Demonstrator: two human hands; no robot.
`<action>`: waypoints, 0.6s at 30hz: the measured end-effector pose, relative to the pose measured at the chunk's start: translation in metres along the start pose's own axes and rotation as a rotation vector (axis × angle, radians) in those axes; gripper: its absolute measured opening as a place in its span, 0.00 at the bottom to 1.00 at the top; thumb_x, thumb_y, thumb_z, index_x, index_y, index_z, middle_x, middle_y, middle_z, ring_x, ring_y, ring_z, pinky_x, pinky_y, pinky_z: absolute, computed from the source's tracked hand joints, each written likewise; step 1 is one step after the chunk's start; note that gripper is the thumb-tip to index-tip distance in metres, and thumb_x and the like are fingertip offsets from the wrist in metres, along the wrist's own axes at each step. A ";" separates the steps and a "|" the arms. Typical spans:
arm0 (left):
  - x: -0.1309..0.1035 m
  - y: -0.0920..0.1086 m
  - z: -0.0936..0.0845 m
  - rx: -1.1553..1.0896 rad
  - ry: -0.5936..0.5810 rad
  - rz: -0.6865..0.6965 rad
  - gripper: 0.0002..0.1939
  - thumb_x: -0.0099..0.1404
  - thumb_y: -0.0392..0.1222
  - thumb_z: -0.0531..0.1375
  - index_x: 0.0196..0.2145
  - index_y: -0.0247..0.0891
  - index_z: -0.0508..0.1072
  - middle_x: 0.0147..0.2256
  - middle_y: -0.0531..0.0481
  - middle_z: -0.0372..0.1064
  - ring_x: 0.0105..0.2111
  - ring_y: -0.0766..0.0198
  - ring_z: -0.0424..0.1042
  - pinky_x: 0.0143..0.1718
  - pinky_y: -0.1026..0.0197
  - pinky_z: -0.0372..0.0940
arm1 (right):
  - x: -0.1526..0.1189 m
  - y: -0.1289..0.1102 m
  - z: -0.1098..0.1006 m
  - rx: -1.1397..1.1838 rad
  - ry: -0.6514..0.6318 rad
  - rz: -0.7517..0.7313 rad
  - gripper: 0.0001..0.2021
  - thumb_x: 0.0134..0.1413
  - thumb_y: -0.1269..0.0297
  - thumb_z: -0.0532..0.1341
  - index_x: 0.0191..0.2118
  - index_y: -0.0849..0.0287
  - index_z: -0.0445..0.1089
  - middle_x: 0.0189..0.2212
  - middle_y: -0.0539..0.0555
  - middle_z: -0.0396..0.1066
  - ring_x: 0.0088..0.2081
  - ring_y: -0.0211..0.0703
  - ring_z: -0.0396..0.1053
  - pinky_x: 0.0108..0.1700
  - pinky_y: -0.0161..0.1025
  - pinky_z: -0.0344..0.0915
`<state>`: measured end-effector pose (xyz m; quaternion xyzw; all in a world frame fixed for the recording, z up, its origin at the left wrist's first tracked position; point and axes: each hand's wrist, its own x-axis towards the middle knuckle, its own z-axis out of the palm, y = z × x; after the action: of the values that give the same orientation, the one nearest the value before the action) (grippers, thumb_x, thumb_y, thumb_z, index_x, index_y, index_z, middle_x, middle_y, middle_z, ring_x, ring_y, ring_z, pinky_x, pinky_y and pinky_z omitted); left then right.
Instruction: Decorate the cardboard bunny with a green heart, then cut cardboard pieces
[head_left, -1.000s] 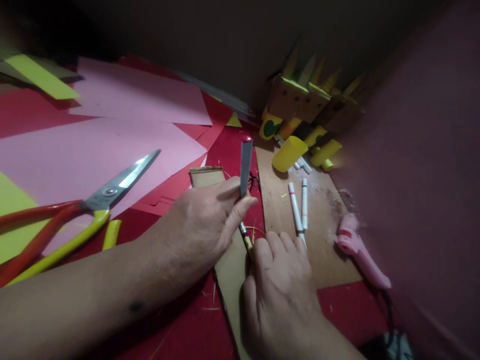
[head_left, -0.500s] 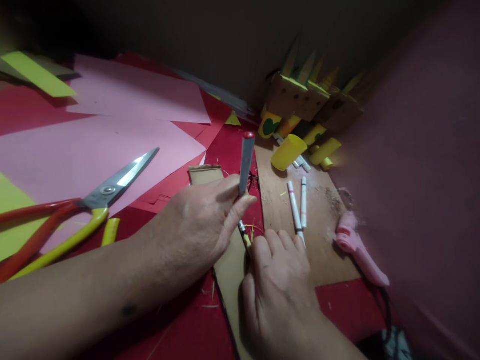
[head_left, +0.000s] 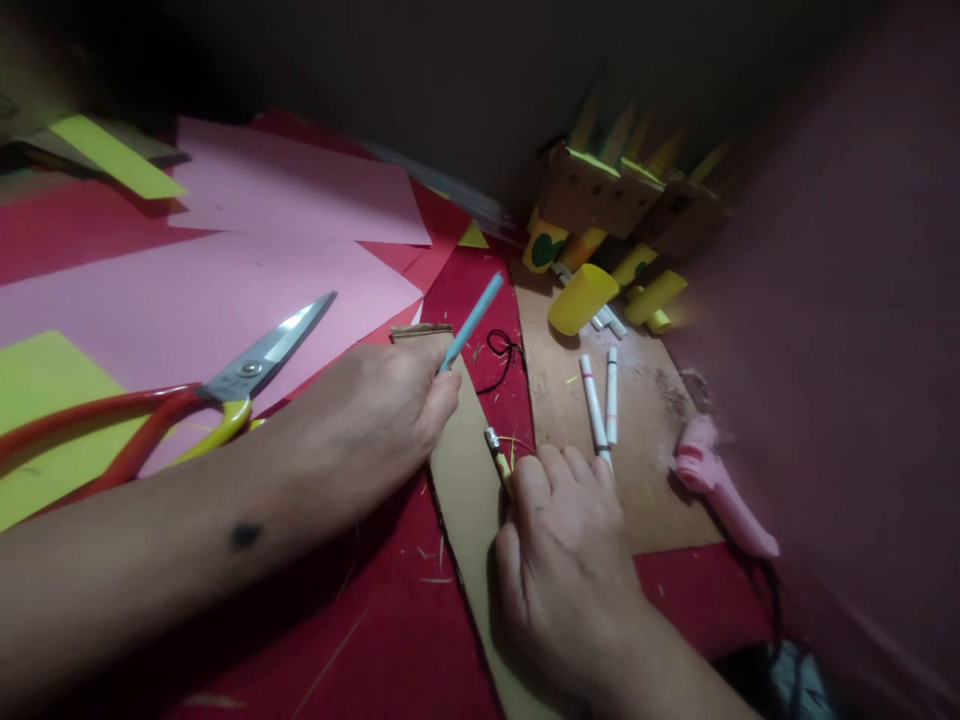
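My left hand [head_left: 390,400] is closed around a slim light-blue stick [head_left: 474,318], whose upper end points up and to the right; its lower end is hidden by the hand. Below the hand runs a long tan cardboard strip [head_left: 469,440]. My right hand [head_left: 566,560], fingers curled, rests at the right side of this strip. From beside its index finger sticks out a pencil [head_left: 499,458] with a metal eraser end; the rest of the pencil is hidden under the hand.
Large scissors [head_left: 247,370] lie open at left on pink paper [head_left: 300,270] and yellow paper [head_left: 45,400]. White markers [head_left: 592,400] and a yellow tube [head_left: 583,300] are on a brown board [head_left: 555,390]. A pink glue gun [head_left: 724,490] lies right. Cardboard figures [head_left: 577,190] stand behind.
My left hand has moved left and toward me, and the light-blue stick has gone from nearly upright to slanting right. My right hand keeps its place by the pencil. The view has shifted slightly.
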<state>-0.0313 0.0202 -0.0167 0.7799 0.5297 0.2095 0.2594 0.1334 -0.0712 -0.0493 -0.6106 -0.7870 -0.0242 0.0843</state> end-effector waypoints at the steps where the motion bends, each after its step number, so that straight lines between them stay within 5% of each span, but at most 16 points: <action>1: 0.000 -0.002 0.002 0.002 -0.012 -0.026 0.12 0.63 0.43 0.48 0.23 0.42 0.59 0.20 0.52 0.61 0.19 0.64 0.57 0.24 0.58 0.52 | 0.000 0.001 0.000 0.018 -0.005 0.001 0.05 0.52 0.71 0.50 0.29 0.57 0.60 0.28 0.56 0.62 0.32 0.49 0.54 0.36 0.48 0.49; 12: -0.001 -0.005 0.006 0.061 -0.041 -0.044 0.11 0.65 0.45 0.48 0.25 0.43 0.58 0.20 0.52 0.59 0.20 0.61 0.58 0.26 0.56 0.52 | 0.001 0.029 -0.017 0.966 -0.045 0.280 0.10 0.61 0.67 0.51 0.27 0.56 0.55 0.25 0.46 0.56 0.28 0.38 0.56 0.33 0.39 0.53; 18: 0.002 -0.007 0.007 0.080 -0.019 0.009 0.09 0.63 0.42 0.49 0.25 0.43 0.60 0.22 0.50 0.60 0.21 0.61 0.57 0.27 0.55 0.50 | -0.003 0.035 -0.016 1.231 -0.119 0.395 0.09 0.61 0.67 0.54 0.28 0.55 0.57 0.22 0.44 0.56 0.25 0.34 0.56 0.29 0.36 0.54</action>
<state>-0.0319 0.0226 -0.0267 0.7940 0.5317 0.1818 0.2320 0.1693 -0.0672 -0.0366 -0.5842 -0.5334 0.4811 0.3778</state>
